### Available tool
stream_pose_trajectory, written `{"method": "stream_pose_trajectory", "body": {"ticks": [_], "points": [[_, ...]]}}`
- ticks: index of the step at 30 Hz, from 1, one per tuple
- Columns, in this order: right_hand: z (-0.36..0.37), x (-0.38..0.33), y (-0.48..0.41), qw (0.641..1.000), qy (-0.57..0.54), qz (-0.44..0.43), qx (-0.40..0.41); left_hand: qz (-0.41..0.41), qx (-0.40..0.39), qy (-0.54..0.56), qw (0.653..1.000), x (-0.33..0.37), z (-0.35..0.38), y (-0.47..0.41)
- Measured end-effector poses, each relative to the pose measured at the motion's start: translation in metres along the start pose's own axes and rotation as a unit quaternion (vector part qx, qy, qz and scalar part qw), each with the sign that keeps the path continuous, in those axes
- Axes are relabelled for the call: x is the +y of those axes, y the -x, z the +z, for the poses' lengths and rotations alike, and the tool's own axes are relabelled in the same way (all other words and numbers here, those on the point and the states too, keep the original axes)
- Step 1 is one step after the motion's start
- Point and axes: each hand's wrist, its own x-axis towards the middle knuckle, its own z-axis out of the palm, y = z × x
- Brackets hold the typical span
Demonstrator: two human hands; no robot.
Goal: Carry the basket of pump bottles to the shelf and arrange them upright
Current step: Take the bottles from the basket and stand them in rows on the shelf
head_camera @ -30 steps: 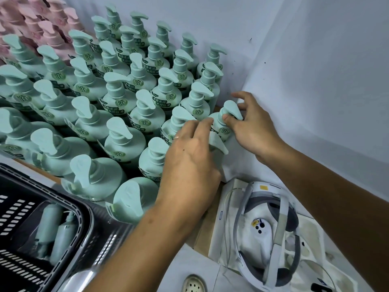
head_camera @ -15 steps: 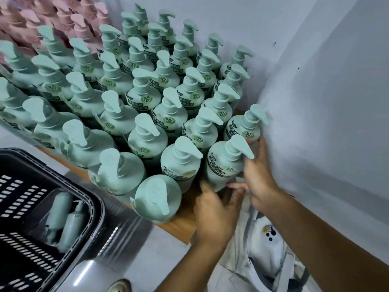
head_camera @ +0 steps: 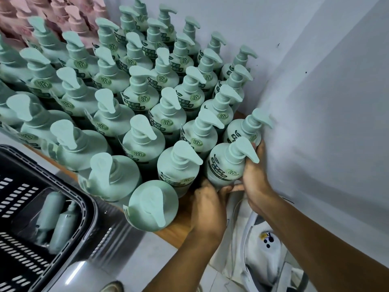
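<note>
Seating green pump bottle [head_camera: 226, 165] upright at the wooden shelf [head_camera: 179, 230] front corner, by the wall [head_camera: 326, 102] | my right hand [head_camera: 255, 182] wraps its side, my left hand [head_camera: 207, 207] curls fingers at its base | rows of green pump bottles [head_camera: 143, 102] already upright | basket [head_camera: 84, 207] beside me holds two bottles [head_camera: 61, 222] lying down | nearly done, I judge

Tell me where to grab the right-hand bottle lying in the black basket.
Round its mid-body, from above. The right-hand bottle lies flat in the basket beside another bottle, pump end toward the shelf; the open top is the only free approach, I'd judge.
</note>
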Motion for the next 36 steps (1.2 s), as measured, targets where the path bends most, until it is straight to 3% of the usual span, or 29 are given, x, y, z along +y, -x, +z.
{"method": "stream_pose_trajectory", "body": {"ticks": [15, 19, 28, 32, 36], "points": [[-0.004, 0.004, 0.021, 0.999, 0.010, -0.021, 0.028, 0.010, -0.038, 0.027, 0.999, -0.005, -0.006, 0.003], [0.001, 0.017, 0.029, 0.998, -0.043, 0.014, 0.037, 0.003, -0.048, 0.054, 0.997, -0.006, -0.008, 0.002], [0.000, 0.013, 0.025, 0.999, -0.030, 0.014, 0.038, -0.003, -0.028, 0.009, 1.000, -0.006, -0.007, 0.005], [-0.013, 0.011, 0.037, 0.998, -0.019, -0.051, 0.039, 0.045, 0.004, 0.038, 0.998, -0.003, -0.012, 0.026], [-0.012, 0.000, 0.055, 0.980, 0.100, -0.168, 0.026, 0.109, 0.053, 0.059, 0.991, 0.002, -0.020, 0.036]]}}
